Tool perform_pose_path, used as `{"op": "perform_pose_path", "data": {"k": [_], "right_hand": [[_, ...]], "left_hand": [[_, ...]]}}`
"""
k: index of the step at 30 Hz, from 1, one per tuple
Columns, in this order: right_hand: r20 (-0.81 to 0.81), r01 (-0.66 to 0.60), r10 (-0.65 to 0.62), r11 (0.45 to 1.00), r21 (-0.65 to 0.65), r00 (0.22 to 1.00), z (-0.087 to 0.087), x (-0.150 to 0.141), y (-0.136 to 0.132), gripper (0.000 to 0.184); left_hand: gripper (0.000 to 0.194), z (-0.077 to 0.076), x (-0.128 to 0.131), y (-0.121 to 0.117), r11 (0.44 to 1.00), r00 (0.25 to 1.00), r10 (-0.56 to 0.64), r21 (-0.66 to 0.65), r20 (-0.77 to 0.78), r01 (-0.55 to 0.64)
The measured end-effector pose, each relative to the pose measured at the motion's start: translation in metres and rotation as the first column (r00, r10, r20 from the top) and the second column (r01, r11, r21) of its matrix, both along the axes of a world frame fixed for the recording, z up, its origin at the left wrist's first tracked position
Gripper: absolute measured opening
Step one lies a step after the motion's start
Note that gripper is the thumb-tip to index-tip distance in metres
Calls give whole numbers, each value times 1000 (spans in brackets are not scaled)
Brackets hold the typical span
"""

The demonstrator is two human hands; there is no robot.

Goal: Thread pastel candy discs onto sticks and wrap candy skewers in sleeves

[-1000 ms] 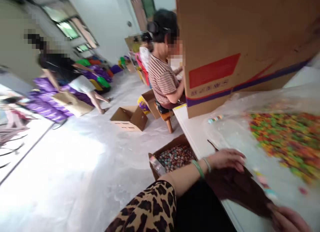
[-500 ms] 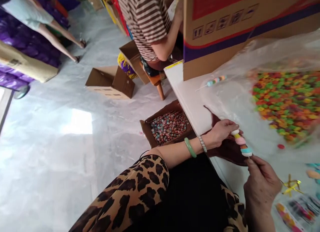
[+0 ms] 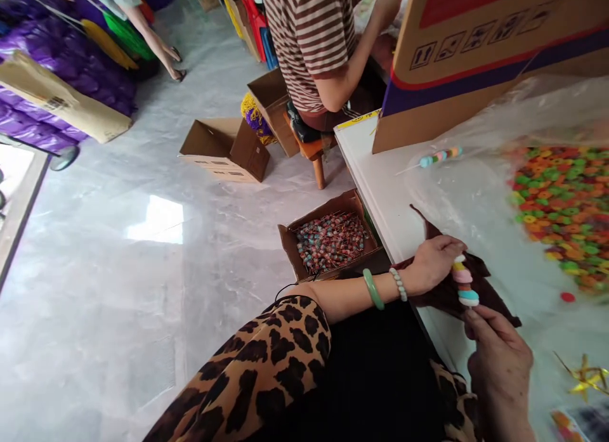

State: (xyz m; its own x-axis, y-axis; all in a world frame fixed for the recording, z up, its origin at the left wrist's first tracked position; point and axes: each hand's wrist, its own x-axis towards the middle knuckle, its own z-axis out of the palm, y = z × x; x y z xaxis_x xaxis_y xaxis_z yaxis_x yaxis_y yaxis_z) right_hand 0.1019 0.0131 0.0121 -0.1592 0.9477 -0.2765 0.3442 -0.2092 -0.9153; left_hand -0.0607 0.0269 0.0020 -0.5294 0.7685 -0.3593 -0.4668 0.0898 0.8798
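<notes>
The person's left hand (image 3: 435,264) pinches the top of a skewer of colored pieces (image 3: 464,280) — the right hand (image 3: 499,353) pinches its lower end — above a dark brown cloth (image 3: 495,296) on the white desk (image 3: 394,207). Another skewer (image 3: 440,156) lies beyond, near a heap of small bright rings (image 3: 566,201).

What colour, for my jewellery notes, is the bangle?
The bangle is green; it shows best in the head view.
</notes>
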Motion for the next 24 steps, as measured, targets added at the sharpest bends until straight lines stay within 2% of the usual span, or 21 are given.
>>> {"op": "perform_pose_path", "data": {"k": [2, 5, 8, 11, 18, 24], "right_hand": [[25, 12, -14, 998, 62, 1000, -5, 2, 1, 28], [57, -17, 7, 986, 165, 998, -7, 8, 2, 21], [36, -33, 28, 986, 163, 999, -4, 12, 5, 19], [47, -57, 48, 974, 220, 998, 1, 15, 5, 18], [139, -154, 109, 913, 377, 984, 12, 28, -5, 16], [200, -218, 144, 876, 430, 969, 13, 32, -5, 16]], "left_hand": [[22, 1, -1, -5, 999, 999, -8, 51, 34, 6], [23, 9, 0, -16, 994, 984, -97, 69, 152, 87], [27, 17, -4, -20, 982, 943, -182, 104, 279, 159], [30, 23, -6, -17, 958, 899, -285, 131, 332, 255], [29, 23, 4, -16, 962, 920, -256, 172, 297, 213], [36, 25, 5, -18, 943, 917, -323, 167, 235, 289]]}}
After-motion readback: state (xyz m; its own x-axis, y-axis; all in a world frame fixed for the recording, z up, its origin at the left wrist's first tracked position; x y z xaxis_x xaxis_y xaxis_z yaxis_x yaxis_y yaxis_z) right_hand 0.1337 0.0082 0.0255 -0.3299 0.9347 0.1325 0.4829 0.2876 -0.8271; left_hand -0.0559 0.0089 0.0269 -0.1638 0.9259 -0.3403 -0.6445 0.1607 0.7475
